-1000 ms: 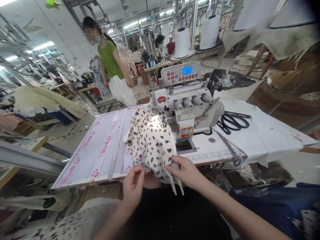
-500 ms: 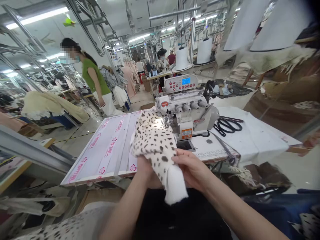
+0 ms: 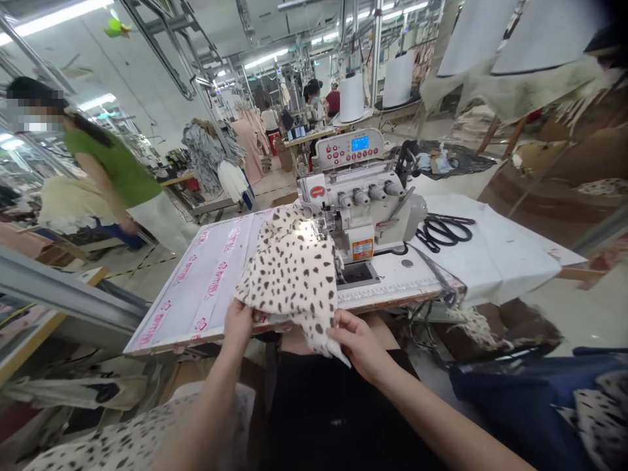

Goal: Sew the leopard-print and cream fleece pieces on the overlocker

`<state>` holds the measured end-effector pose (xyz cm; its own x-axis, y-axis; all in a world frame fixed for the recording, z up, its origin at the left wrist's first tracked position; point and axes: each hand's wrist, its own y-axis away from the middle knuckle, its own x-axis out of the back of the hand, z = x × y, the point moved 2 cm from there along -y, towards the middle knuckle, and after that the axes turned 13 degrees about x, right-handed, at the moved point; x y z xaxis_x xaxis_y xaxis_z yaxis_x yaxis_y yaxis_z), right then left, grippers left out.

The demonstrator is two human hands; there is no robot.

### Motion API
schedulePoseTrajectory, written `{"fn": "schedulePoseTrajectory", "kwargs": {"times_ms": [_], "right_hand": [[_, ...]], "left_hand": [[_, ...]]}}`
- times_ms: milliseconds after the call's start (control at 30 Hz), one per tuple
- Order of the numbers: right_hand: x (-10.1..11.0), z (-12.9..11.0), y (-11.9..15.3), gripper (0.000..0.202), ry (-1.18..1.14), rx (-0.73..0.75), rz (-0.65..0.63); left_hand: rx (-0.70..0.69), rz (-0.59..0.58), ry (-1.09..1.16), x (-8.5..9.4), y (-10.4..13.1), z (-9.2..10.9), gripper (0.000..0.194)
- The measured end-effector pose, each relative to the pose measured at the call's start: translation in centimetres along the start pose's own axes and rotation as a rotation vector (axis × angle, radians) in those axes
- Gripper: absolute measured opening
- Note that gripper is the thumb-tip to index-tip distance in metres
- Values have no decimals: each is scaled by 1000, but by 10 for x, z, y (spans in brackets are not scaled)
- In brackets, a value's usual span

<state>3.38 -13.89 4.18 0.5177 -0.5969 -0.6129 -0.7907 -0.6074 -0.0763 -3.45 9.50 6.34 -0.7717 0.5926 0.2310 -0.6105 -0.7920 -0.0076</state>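
Note:
A white fabric piece with dark spots (image 3: 289, 268) lies over the front of the work table, its far end under the lit needle area of a white sewing machine (image 3: 363, 203). My left hand (image 3: 239, 322) is closed on the fabric's lower left corner, at the table's front edge. At the fabric's right edge, my right hand (image 3: 354, 337) pinches it between thumb and fingers. The lowest tip of the cloth hangs off the table over my lap.
Black cord loops (image 3: 444, 232) lie on white cloth right of the machine. More spotted fabric (image 3: 132, 422) is at the lower left. Thread cones (image 3: 352, 98) stand behind the machine. A person in a green top (image 3: 118, 167) is at the left.
My left hand has moved left and the fabric is spread wider and flatter; its white underside no longer shows at the bottom. The person in green has shifted left in view.

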Motion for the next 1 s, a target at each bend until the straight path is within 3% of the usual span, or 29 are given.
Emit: {"fn": "schedulePoseTrajectory", "kwargs": {"times_ms": [67,133,233,300,467,533,667,767,867,1000], "right_hand": [[4,7,7,28,-72,10,43],[4,10,14,40,-125,18,57],[1,10,25,41,-107,-31,-28],[0,8,31,30,-34,-57,-113],[1,-4,37,26,205,-12,-146],[2,-8,37,27,255,29,-132],[-1,-9,39,29,283,49,-107],[-5,-8,42,32,272,27,-124],[-9,-11,46,31,270,50,-151],[-13,-19,53,30,312,57,-158]], "left_hand": [[-55,99,-42,9,32,-12,16],[-271,142,-192,9,65,-13,16],[-677,-95,-515,-11,105,-9,39],[-822,-253,-604,-26,119,-6,56],[-837,-361,-506,-45,112,5,46],[-830,-365,-388,-44,107,16,34],[-740,-256,-151,-28,104,49,21],[-917,-365,-214,-24,115,70,23],[-1064,-460,-383,-32,127,68,27],[-1001,-398,-429,-38,133,51,32]]}}
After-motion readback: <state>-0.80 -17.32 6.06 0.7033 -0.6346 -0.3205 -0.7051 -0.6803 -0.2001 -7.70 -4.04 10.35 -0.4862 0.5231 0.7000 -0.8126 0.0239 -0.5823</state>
